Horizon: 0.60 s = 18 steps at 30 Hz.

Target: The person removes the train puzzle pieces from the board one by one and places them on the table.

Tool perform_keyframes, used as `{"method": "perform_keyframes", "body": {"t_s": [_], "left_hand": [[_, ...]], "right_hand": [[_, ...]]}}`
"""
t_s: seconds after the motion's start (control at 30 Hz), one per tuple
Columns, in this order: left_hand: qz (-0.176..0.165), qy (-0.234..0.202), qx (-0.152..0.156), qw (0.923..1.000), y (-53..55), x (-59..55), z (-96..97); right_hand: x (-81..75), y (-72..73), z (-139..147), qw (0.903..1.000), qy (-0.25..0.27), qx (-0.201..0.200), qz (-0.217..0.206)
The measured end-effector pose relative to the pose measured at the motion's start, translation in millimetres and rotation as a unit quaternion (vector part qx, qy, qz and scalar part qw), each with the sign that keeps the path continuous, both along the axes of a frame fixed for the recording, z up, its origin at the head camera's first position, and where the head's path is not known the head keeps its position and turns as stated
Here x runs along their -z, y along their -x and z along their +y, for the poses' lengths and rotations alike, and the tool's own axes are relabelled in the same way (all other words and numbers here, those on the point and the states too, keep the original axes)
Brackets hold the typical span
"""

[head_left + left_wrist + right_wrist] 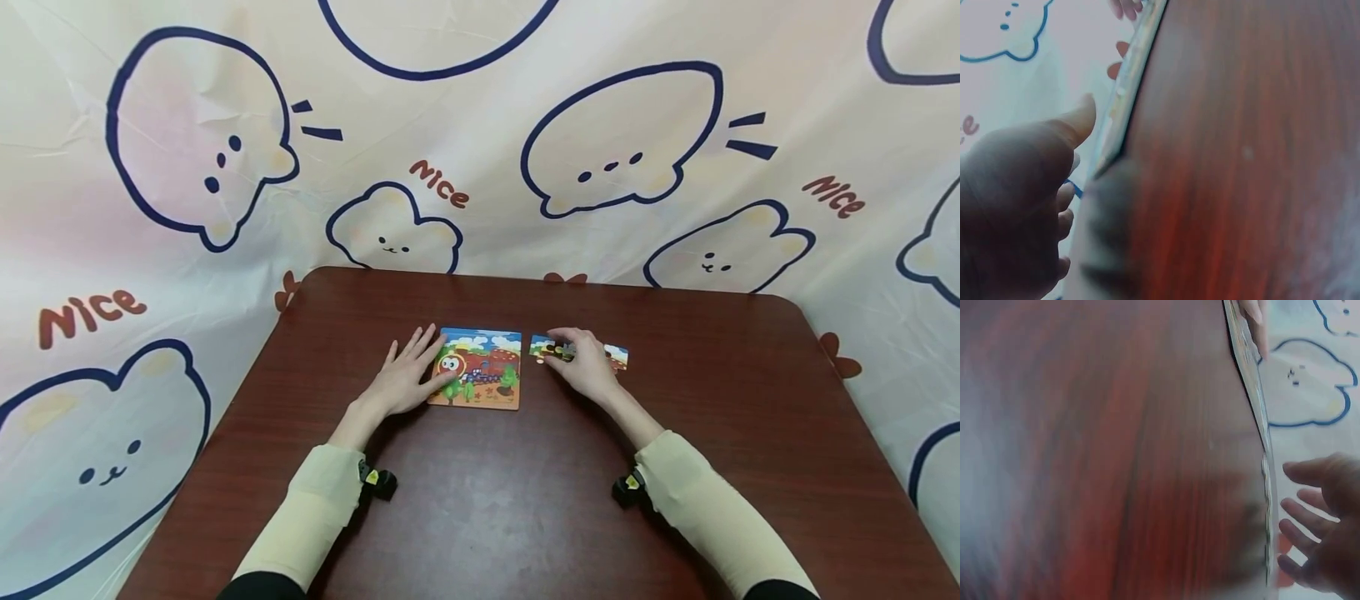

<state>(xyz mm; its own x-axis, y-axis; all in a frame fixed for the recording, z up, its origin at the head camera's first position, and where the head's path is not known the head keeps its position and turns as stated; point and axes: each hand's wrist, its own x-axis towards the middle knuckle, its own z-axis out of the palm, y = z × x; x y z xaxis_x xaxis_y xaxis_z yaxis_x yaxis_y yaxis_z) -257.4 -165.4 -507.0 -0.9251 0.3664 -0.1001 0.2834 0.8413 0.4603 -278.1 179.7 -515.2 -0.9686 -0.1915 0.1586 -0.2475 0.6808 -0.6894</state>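
A square picture puzzle (480, 396) with a cartoon train and trees lies flat on the table. My left hand (405, 379) rests at its left side, fingers spread, with the thumb and a fingertip over its edge. To the right lies a narrow strip of colourful puzzle pieces (617, 357), partly hidden under my right hand (588, 367). The right thumb and fingers are parted and loosely bent above the strip. In the right wrist view the right fingers (1307, 519) hang spread apart beside the strip's thin edge (1267, 512). The left thumb (1082, 119) points toward the board's edge (1125, 94).
Both things lie on a brown wooden table (480, 500) toward its far side. A pale cloth backdrop (480, 125) with cartoon outlines hangs behind and beside the table. A small dark wrist camera (382, 483) sits on the left sleeve, another camera (626, 490) on the right.
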Motion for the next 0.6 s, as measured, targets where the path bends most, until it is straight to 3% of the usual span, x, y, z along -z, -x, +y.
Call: {"method": "perform_keyframes", "body": {"t_s": [0.27,0.6], "left_hand": [[0.007,-0.001,0.061,0.9981,-14.7,-8.3,14.6],[0.006,0.013,0.073,0.9972,-19.9,-0.3,19.3]], "right_hand": [[-7.9,-12.6,-22,0.9998,-0.015,-0.005,0.007],[-7.5,-13.7,-36,0.9933,0.0,-0.112,-0.025]]}}
